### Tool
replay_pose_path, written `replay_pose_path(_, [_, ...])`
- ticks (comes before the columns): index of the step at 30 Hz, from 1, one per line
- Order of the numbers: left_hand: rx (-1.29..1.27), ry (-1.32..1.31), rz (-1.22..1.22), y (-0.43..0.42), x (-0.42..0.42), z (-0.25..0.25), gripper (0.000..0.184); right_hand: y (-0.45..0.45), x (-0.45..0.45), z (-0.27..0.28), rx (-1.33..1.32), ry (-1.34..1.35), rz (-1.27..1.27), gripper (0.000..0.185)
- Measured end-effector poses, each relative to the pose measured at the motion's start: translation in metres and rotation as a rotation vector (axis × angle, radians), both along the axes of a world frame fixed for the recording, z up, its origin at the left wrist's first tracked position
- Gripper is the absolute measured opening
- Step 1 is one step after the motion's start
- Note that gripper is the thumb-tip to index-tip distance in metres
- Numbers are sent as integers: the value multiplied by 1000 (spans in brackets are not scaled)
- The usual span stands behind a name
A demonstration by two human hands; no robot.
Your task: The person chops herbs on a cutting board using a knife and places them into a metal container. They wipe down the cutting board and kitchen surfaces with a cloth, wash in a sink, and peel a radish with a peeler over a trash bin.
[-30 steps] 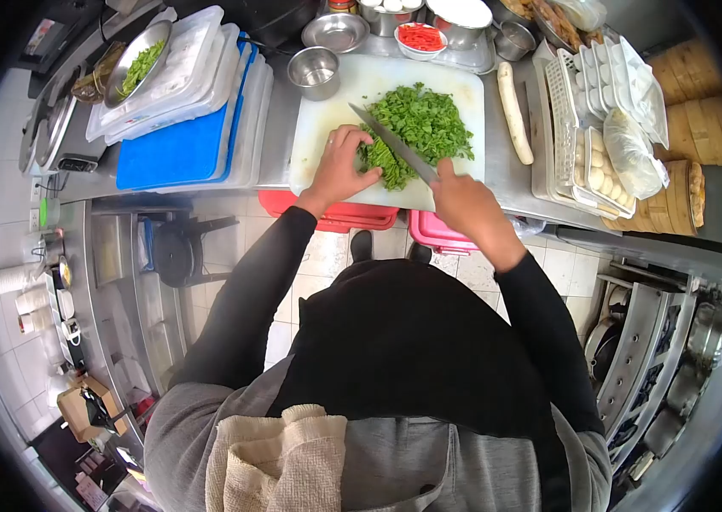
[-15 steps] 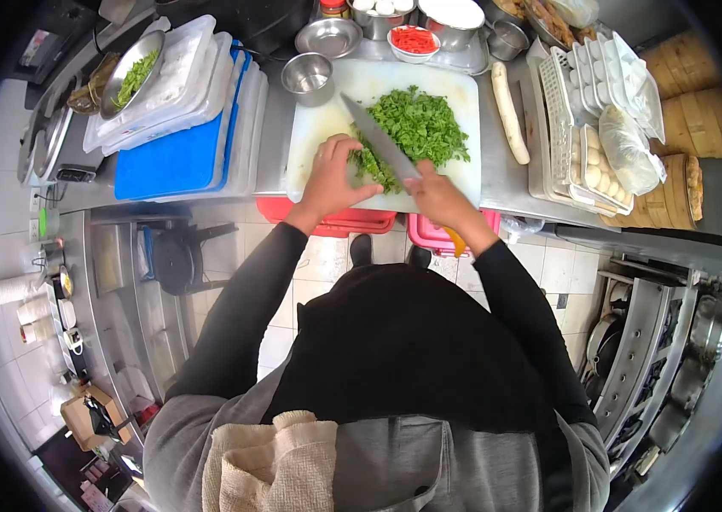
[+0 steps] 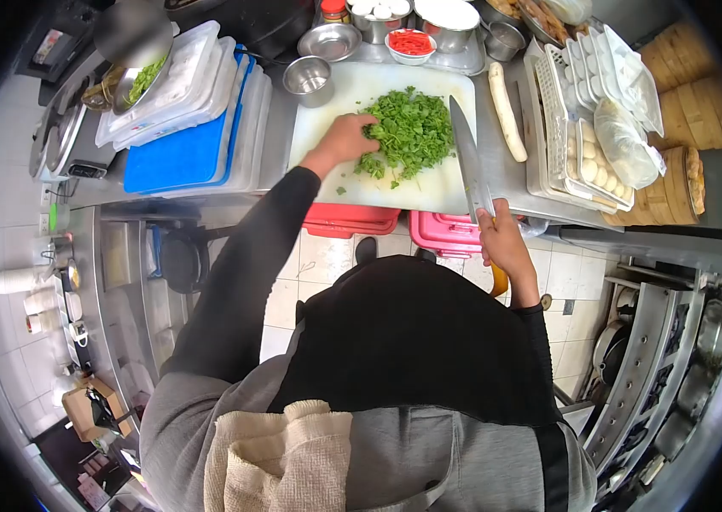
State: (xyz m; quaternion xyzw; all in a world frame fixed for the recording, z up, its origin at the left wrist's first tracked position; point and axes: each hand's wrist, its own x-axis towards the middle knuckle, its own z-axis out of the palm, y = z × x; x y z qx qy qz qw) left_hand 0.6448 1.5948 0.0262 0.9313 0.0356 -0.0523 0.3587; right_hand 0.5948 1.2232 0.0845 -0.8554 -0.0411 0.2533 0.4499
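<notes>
A heap of chopped leafy green herbs [image 3: 412, 126] lies on the white cutting board [image 3: 318, 128]. My left hand [image 3: 350, 139] rests at the heap's left edge, its thumb and fingers apart and touching the leaves; some fingertips are hidden. Off the board's right front corner, my right hand [image 3: 504, 243] grips a large kitchen knife [image 3: 467, 158] by its yellow handle. The long blade points away from me, along the board's right edge and apart from the herbs. A few loose leaf bits are scattered near the board's front.
Behind the board stand a steel cup [image 3: 308, 81], a steel dish [image 3: 329, 42] and a bowl of red strips [image 3: 410, 46]. A long pale peeled stick [image 3: 507, 111] lies to the right, beside a white basket [image 3: 548, 111]. Stacked lidded containers [image 3: 177, 154] sit left.
My right hand has drawn the knife away from the herbs to the right and toward me. My left hand has shifted up and right against the heap, which is now more gathered.
</notes>
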Motion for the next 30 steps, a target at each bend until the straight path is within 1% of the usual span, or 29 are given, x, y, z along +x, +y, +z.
replay_pose_path(1, [-236, 145, 24, 7, 2, 8, 59, -2, -3, 5, 26, 42, -24, 26])
replay_pose_path(2, [-282, 123, 6, 10, 2, 17, 56, -6, -3, 4, 35, 40, -32, 26])
replay_pose_path(3, [-274, 122, -2, 13, 3, 27, 56, -11, -3, 2, 40, 42, -41, 26])
replay_pose_path(5, [-520, 226, 10, 17, 4, 47, 54, -22, -4, -1, 50, 39, -51, 26])
replay_pose_path(6, [-572, 275, -7, 20, 5, 58, 50, -26, -5, -3, 33, 36, -43, 26])
replay_pose_path(7, [-563, 266, -5, 21, 5, 65, 50, -28, -5, -4, 18, 30, -30, 26])
replay_pose_path(9, [-654, 253, 55, 25, 2, 78, 42, -30, -7, -2, 36, 42, -35, 26])
replay_pose_path(10, [-646, 240, 62, 30, 4, 80, 42, -30, -7, -1, 45, 62, -44, 27])
replay_pose_path(12, [-771, 203, 105, 47, 6, 81, 32, -31, -8, -4, 53, 75, -29, 28])
replay_pose_path(16, [-795, 157, 148, 88, 15, 103, 28, -31, -7, -2, 30, 103, -8, 32])
replay_pose_path(17, [-789, 149, 150, 98, 21, 103, 28, -29, -8, 1, 8, 102, -9, 33])
replay_pose_path(19, [-657, 153, 272, 111, 32, 104, 28, -27, -10, 5, 13, 105, -11, 34])
replay_pose_path(20, [-622, 147, 333, 114, 38, 105, 29, -29, -10, 2, 18, 103, -14, 34])
replay_pose_path(21, [-620, 141, 336, 117, 44, 105, 29, -29, -11, 1, 23, 103, -16, 34])
replay_pose_path(23, [-468, 174, 382, 131, 62, 88, 30, -30, -13, 1, 8, 113, -10, 34])
replay_pose_path(24, [-361, 163, 360, 140, 72, 74, 31, -30, -14, 0, 28, 93, -9, 29])
replay_pose_path(25, [-363, 162, 364, 136, 73, 80, 31, -31, -15, -1, 47, 74, -7, 25])
replay_pose_path(26, [-224, 211, 343, 130, 74, 91, 33, -32, -16, 1, 45, 74, -4, 25])
replay_pose_path(27, [-84, 259, 319, 123, 75, 99, 35, -32, -17, 5, 22, 97, -14, 29])
replay_pose_path(28, [17, 225, 279, 125, 81, 99, 35, -33, -18, 8, -2, 121, -25, 33])
replay_pose_path(29, [16, 228, 279, 129, 89, 95, 35, -33, -18, 9, -2, 124, -25, 33])
replay_pose_path(30, [143, 231, 262, 132, 96, 92, 30, -32, -20, 9, -9, 120, -43, 34])
